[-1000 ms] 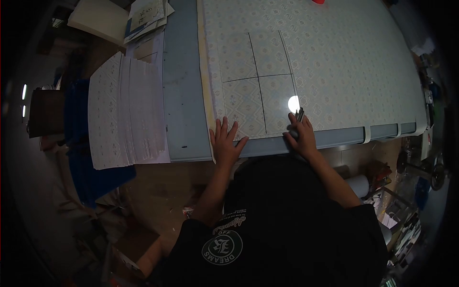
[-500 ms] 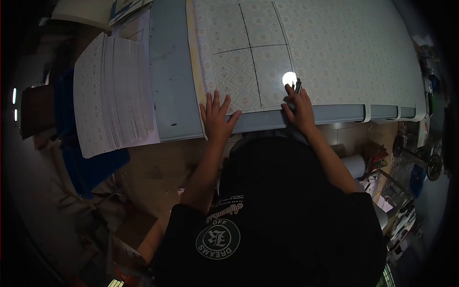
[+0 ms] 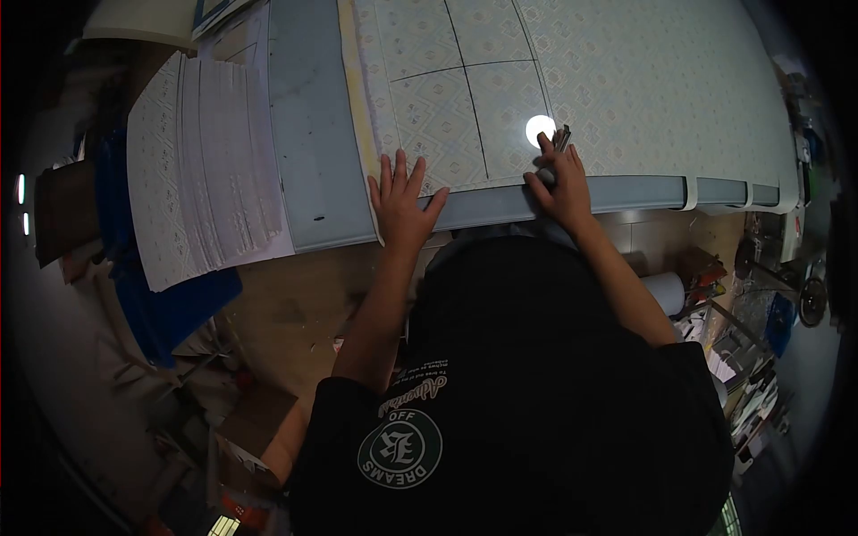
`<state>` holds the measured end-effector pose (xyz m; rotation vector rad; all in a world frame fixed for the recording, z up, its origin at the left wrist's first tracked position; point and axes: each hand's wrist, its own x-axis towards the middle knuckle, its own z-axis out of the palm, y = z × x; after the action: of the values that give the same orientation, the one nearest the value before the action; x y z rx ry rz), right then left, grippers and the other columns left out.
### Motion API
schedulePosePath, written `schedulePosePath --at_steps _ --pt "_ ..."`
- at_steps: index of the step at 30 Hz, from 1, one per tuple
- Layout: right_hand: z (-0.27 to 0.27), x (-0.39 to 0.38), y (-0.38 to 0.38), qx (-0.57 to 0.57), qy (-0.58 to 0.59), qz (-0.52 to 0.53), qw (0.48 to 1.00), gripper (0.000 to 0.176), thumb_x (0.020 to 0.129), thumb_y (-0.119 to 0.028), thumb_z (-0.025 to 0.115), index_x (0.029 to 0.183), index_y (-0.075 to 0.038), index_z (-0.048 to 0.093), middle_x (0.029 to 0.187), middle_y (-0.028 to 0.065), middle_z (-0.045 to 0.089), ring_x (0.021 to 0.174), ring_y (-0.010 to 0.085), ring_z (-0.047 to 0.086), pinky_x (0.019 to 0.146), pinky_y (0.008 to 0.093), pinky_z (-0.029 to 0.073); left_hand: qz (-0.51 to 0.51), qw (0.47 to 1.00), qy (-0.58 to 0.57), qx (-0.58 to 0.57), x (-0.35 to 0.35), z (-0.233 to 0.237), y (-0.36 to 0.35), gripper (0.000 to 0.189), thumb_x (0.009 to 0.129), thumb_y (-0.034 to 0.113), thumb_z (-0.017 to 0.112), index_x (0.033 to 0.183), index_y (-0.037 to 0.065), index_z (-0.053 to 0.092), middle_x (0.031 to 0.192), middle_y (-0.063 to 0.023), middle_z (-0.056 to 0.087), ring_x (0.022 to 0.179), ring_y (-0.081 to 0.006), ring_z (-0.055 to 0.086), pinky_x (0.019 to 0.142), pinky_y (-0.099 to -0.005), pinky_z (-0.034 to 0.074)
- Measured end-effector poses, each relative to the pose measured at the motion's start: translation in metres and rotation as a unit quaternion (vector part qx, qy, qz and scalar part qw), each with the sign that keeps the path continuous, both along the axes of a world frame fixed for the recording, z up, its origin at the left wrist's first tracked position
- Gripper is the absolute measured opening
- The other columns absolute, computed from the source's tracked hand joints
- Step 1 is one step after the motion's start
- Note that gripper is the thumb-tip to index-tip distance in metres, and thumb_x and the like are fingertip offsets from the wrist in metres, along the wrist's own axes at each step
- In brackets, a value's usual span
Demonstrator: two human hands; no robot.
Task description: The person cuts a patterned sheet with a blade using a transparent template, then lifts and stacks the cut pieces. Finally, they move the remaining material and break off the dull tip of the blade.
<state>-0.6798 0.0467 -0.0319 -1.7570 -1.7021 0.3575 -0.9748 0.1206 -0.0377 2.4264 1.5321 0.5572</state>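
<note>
A pale patterned sheet [image 3: 643, 98] with dark ruled lines covers much of the grey-blue table [image 3: 313, 125]. My left hand [image 3: 405, 204] lies with fingers spread on the sheet's near left corner. Near the front edge, right of the ruled lines, my right hand [image 3: 563, 183] has its fingers bent around a slim dark tool [image 3: 561, 138] that looks like a pen or small cutter; its lower part is hidden by the fingers. A bright round spot of light shows on the sheet beside that tool.
A thick stack of patterned sheets [image 3: 206, 170] stands at the table's left, above a blue object [image 3: 179, 308]. Cardboard boxes [image 3: 259, 429] are on the floor at lower left. White rolls [image 3: 663, 293] and a cluttered rack [image 3: 751, 393] are at right.
The view has shifted a little, so the table and sheet appear slightly higher. My left hand stays spread on the sheet, and my right hand still has the tool.
</note>
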Motion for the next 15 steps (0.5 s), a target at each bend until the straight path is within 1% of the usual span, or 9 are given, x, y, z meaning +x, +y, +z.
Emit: schedulePosePath --at_steps 3,10,15 --pt "0.0015 0.0000 -0.0004 -0.002 0.004 -0.001 1.000 0.029 0.084 -0.020 0.075 0.104 -0.008 0.057 0.145 0.0137 0.056 0.122 0.0370 0.056 0.117 0.0523 0.031 0.000 1.000 0.008 -0.003 -0.0002 -0.0003 -0.0001 0.062 0.083 0.050 0.075 0.135 0.017 0.065 0.154 -0.0153 0.046 0.148 -0.0378 0.033 0.116 -0.0649 0.020" --pt "-0.0029 0.0022 -0.0008 -0.019 -0.001 0.003 1.000 0.029 0.084 -0.020 0.075 0.103 -0.007 0.057 0.147 0.0140 0.054 0.125 0.0373 0.055 0.117 0.0527 0.030 0.000 1.000 0.013 -0.007 -0.0007 -0.0006 -0.0006 0.062 0.084 0.050 0.075 0.136 0.017 0.064 0.155 -0.0146 0.046 0.149 -0.0372 0.032 0.117 -0.0643 0.020" --pt "-0.0018 0.0007 -0.0016 -0.010 -0.014 0.004 1.000 0.029 0.085 -0.021 0.076 0.104 -0.007 0.058 0.148 0.0141 0.054 0.129 0.0382 0.053 0.118 0.0525 0.030 0.019 0.999 -0.009 -0.037 0.0036 0.0064 -0.0018 0.065 0.087 0.050 0.071 0.141 0.016 0.060 0.158 -0.0153 0.040 0.151 -0.0364 0.027 0.119 -0.0624 0.013"
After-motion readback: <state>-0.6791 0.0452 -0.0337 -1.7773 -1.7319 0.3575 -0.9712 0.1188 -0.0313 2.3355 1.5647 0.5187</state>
